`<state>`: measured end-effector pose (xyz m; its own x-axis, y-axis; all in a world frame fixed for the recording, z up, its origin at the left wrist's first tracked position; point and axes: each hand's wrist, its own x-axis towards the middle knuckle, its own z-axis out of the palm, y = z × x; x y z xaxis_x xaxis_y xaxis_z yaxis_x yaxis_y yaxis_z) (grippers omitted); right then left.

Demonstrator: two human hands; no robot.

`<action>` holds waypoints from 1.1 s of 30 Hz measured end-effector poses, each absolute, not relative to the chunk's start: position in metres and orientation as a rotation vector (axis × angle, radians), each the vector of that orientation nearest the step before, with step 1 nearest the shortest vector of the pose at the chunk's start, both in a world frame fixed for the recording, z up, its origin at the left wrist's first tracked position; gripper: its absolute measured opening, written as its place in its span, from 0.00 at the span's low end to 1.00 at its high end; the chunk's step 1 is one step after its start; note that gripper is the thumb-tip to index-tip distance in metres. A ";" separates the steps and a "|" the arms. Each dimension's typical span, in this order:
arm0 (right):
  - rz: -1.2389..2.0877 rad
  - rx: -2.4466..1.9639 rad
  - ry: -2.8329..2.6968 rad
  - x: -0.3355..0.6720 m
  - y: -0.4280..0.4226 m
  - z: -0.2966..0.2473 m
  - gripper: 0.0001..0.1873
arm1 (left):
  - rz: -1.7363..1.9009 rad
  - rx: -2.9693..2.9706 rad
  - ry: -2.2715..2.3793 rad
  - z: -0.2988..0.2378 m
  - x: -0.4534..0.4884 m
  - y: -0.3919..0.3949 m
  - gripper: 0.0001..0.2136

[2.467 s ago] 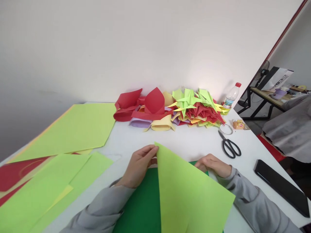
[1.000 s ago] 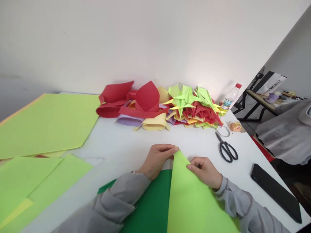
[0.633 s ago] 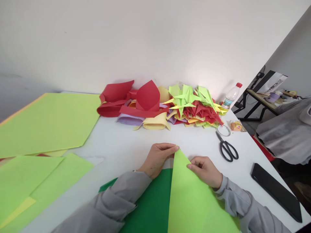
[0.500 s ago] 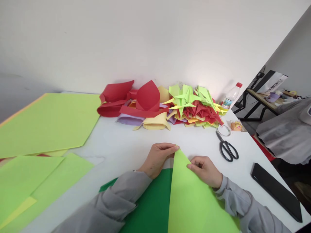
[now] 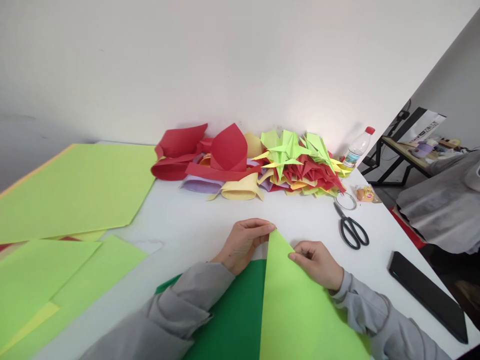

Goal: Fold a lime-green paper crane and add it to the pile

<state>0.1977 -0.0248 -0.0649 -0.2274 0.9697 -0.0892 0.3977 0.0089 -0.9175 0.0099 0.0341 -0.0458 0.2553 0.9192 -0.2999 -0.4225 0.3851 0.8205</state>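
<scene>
A light green sheet of paper [image 5: 300, 310], folded to a sharp point at its far end, lies in front of me. My left hand [image 5: 245, 245] pinches the tip of that point between thumb and fingers. On the right slanting edge, a little below the tip, my right hand [image 5: 317, 262] grips the same paper with thumb and curled fingers. Beneath my left forearm and beside the light green paper is a dark green sheet [image 5: 240, 305], partly covered by the sleeve.
Black-handled scissors [image 5: 351, 230], a wire ring [image 5: 345, 201], a small wrapped snack [image 5: 366, 194] and a black phone-like slab [image 5: 427, 295] lie rightward. Folded paper shapes [image 5: 288, 155], red paper hats [image 5: 228, 150] and a bottle [image 5: 356, 150] line the wall. Green sheets [image 5: 82, 190] are stacked left.
Both hands keep their hold on the folded paper with hardly any movement. The whole view has shifted very slightly.
</scene>
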 end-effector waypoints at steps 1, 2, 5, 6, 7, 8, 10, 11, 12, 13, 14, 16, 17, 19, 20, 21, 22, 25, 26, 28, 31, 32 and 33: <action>1.199 -1.417 -1.683 0.198 -0.025 -0.065 0.24 | 1.012 0.676 0.881 -0.046 0.010 0.034 0.10; 1.198 -1.419 -1.685 0.198 -0.025 -0.065 0.24 | 1.011 0.671 0.879 -0.046 0.010 0.034 0.10; 1.201 -1.419 -1.692 0.198 -0.025 -0.064 0.24 | 1.005 0.661 0.873 -0.045 0.010 0.035 0.10; 1.203 -1.416 -1.695 0.198 -0.025 -0.064 0.24 | 1.002 0.660 0.871 -0.045 0.010 0.035 0.10; 1.203 -1.414 -1.699 0.197 -0.025 -0.063 0.24 | 1.001 0.658 0.870 -0.044 0.010 0.035 0.10; 1.200 -1.413 -1.701 0.197 -0.025 -0.063 0.24 | 1.001 0.656 0.868 -0.044 0.010 0.034 0.10; 1.193 -1.418 -1.705 0.197 -0.025 -0.062 0.23 | 1.007 0.652 0.864 -0.043 0.009 0.034 0.10; 1.191 -1.423 -1.705 0.197 -0.025 -0.062 0.23 | 1.011 0.651 0.861 -0.042 0.009 0.033 0.10; 1.190 -1.428 -1.706 0.197 -0.025 -0.062 0.23 | 1.016 0.651 0.858 -0.042 0.009 0.033 0.10; 1.189 -1.433 -1.707 0.197 -0.025 -0.063 0.23 | 1.021 0.652 0.855 -0.041 0.009 0.033 0.11; 1.187 -1.435 -1.708 0.197 -0.025 -0.063 0.22 | 1.026 0.654 0.851 -0.041 0.009 0.033 0.11; 1.184 -1.436 -1.714 0.197 -0.025 -0.063 0.22 | 1.034 0.662 0.843 -0.042 0.009 0.033 0.11; 1.182 -1.437 -1.717 0.197 -0.026 -0.063 0.22 | 1.035 0.667 0.838 -0.042 0.009 0.033 0.11; 1.182 -1.441 -1.718 0.198 -0.025 -0.064 0.22 | 1.036 0.680 0.826 -0.043 0.010 0.034 0.11; 1.182 -1.444 -1.715 0.198 -0.025 -0.064 0.22 | 1.036 0.686 0.818 -0.043 0.010 0.035 0.12; 1.183 -1.447 -1.709 0.198 -0.025 -0.065 0.22 | 1.035 0.691 0.811 -0.044 0.010 0.035 0.12; 1.184 -1.449 -1.700 0.198 -0.025 -0.065 0.22 | 1.034 0.695 0.803 -0.044 0.010 0.035 0.13; 1.199 -1.453 -1.679 0.198 -0.025 -0.066 0.21 | 1.033 0.710 0.792 -0.045 0.010 0.035 0.13; 1.204 -1.454 -1.675 0.198 -0.025 -0.066 0.21 | 1.034 0.716 0.791 -0.046 0.009 0.034 0.12; 1.212 -1.457 -1.670 0.197 -0.025 -0.066 0.21 | 1.034 0.726 0.792 -0.046 0.009 0.033 0.10; 1.212 -1.457 -1.672 0.197 -0.024 -0.065 0.21 | 1.028 0.732 0.792 -0.047 0.007 0.032 0.10; 1.207 -1.456 -1.676 0.197 -0.024 -0.065 0.21 | 1.029 0.733 0.791 -0.048 0.007 0.032 0.10; 1.203 -1.456 -1.680 0.197 -0.024 -0.065 0.21 | 1.031 0.734 0.791 -0.048 0.007 0.032 0.10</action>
